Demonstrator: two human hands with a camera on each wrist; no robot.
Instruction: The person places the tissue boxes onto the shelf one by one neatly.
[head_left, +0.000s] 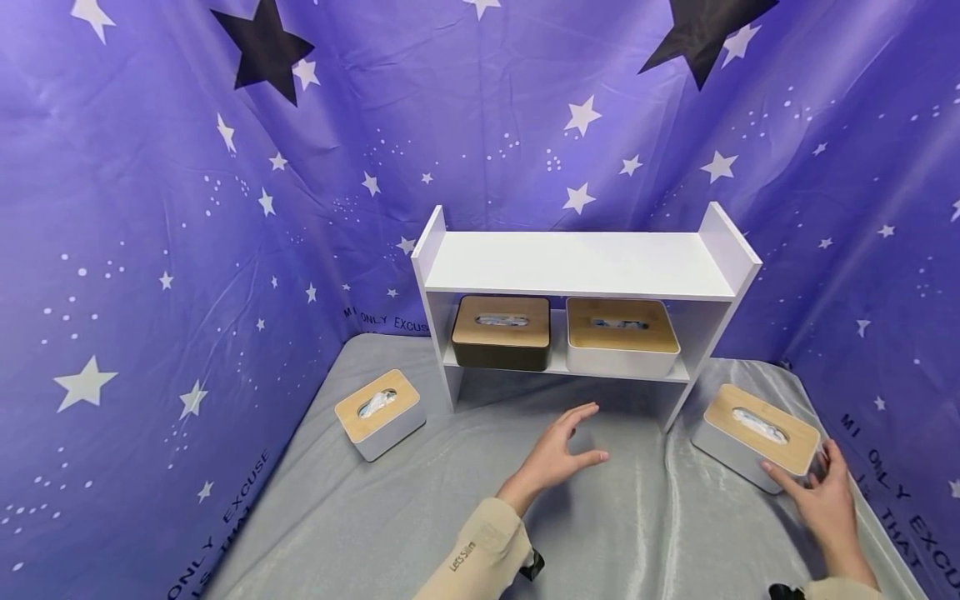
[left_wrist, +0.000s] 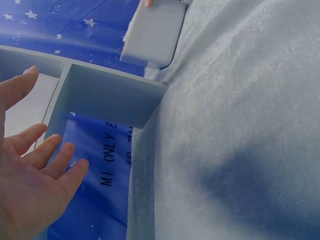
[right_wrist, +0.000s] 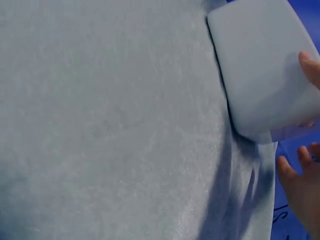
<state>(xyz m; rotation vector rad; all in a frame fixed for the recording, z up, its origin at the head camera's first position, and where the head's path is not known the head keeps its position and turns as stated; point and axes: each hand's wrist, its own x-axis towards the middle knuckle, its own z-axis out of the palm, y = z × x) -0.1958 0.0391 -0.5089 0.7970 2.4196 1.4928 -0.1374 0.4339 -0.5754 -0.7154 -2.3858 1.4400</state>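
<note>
My right hand is at the near right corner of a grey tissue box with a wooden lid. Its thumb lies by the front side and its fingers by the right end. In the right wrist view the lower fingers stand apart from the box; the lid is out of sight there. My left hand hovers over the grey cloth in front of the shelf, fingers spread, holding nothing. A black tissue box and a white tissue box, both with wooden lids, sit on the lower shelf.
A white two-tier shelf stands at the back, with a bare top board. Another grey tissue box lies left of it on the grey cloth. Purple star-patterned curtains enclose the back and sides.
</note>
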